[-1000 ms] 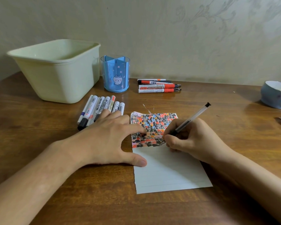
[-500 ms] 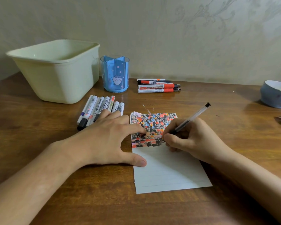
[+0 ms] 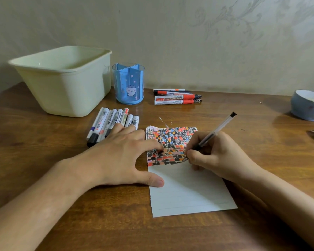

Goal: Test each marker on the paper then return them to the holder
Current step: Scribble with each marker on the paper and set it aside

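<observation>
Paper (image 3: pixel 187 192) lies at lower centre of the wooden surface (image 3: pixel 43 138), its upper part covered in colour marks. Left hand (image 3: pixel 120 156) presses it flat, fingers spread. Right hand (image 3: pixel 217 156) pinches a clear pen (image 3: pixel 216 132), tip on the sheet. Blue holder (image 3: pixel 128 84) stands at upper centre, a row of markers (image 3: pixel 112 122) below it.

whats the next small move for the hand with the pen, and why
Probably lift the pen off the paper and carry it to the blue holder. The right hand has its tip at the edge of the scribbled patch, so this test looks nearly done, the left hand already pins the sheet, and the holder appears empty.
</observation>
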A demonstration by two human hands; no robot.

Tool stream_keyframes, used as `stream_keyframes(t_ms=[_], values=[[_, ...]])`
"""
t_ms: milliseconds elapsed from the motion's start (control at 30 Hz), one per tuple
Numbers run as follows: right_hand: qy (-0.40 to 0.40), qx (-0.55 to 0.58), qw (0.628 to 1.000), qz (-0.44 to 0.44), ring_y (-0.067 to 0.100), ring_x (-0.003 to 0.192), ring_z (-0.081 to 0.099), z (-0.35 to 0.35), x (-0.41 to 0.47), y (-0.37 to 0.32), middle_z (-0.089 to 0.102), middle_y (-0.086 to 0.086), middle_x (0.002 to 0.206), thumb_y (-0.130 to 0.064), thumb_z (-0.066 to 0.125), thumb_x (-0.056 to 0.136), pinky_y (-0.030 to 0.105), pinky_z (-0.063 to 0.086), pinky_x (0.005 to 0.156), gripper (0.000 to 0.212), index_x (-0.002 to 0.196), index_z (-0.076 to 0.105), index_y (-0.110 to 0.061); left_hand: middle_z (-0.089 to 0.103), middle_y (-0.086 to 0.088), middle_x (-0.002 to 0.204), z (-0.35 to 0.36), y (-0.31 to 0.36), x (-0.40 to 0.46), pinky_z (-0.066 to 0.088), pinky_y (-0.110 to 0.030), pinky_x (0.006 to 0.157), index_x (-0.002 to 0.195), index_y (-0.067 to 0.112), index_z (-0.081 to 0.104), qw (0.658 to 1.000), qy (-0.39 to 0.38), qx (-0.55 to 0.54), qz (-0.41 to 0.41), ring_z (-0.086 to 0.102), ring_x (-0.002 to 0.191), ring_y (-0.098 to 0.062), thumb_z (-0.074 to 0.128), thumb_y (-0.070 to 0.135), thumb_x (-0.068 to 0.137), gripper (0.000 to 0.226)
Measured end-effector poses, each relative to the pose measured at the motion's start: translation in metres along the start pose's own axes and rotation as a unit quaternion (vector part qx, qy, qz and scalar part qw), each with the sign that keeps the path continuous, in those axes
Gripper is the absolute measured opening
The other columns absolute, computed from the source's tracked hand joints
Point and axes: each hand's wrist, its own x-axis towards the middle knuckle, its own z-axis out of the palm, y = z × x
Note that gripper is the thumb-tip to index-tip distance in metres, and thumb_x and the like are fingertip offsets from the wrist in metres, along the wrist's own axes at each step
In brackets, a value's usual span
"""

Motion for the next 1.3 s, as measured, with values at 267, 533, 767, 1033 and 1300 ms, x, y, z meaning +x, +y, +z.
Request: stream_keyframes(t_ms=[267,533,767,1033,1300], values=[[0.027,0.094,0.995,-0.021,0.023,0.066,0.071,-0.008,0.001,-0.004,0.072,0.012,0.076,-0.023,0.07,0.088,0.027,0.053,0.054,0.019,0.095,0.063,-0.006,0.035,0.028,0.104,-0.008,0.007,-0.004,0.029,-0.029,0.099,0.144,0.051,0.026,0.996,0.074,-0.042,0.0,0.027,0.105,-0.003,0.033,0.091,0.072,0.082],[0.052,0.243,0.968,0.038,0.027,0.068,0.069,-0.01,0.002,-0.009,0.072,0.014,0.078,-0.032,0.06,0.093,0.028,0.052,0.056,0.021,0.091,0.067,-0.012,0.029,0.014,0.104,-0.005,0.002,-0.002,0.022,-0.021,0.107,0.157,0.024,0.016,0.981,0.185,-0.058,0.009,0.026,0.105,-0.002,0.023,0.026,0.101,0.057],[0.067,0.236,0.969,0.027,0.027,0.073,0.071,-0.014,0.0,-0.012,0.071,0.011,0.076,-0.026,0.069,0.082,0.036,0.057,0.067,0.026,0.094,0.061,-0.005,0.063,0.008,0.093,-0.008,0.003,-0.004,0.047,-0.018,0.074,0.15,0.046,0.029,0.964,0.238,-0.114,0.026,0.057,0.083,-0.008,0.053,0.027,0.097,0.06],[0.068,0.298,0.951,0.04,0.025,0.074,0.071,-0.014,-0.001,-0.015,0.072,0.016,0.085,-0.021,0.061,0.093,0.028,0.057,0.064,0.01,0.091,0.068,-0.014,0.073,0.009,0.102,-0.01,0.006,-0.005,0.048,-0.01,0.07,0.099,0.033,0.054,0.947,0.287,-0.145,0.003,0.068,0.096,-0.006,0.063,0.046,0.082,0.023],[0.058,0.321,0.945,0.033,0.024,0.077,0.074,-0.013,-0.001,-0.017,0.075,0.014,0.084,-0.038,0.077,0.081,0.026,0.058,0.065,0.015,0.081,0.072,-0.024,0.069,0.016,0.095,-0.013,0.011,-0.007,0.038,-0.004,0.061,0.093,0.037,0.051,0.947,0.282,-0.15,-0.001,0.058,0.081,-0.001,0.068,0.038,0.086,0.018]])
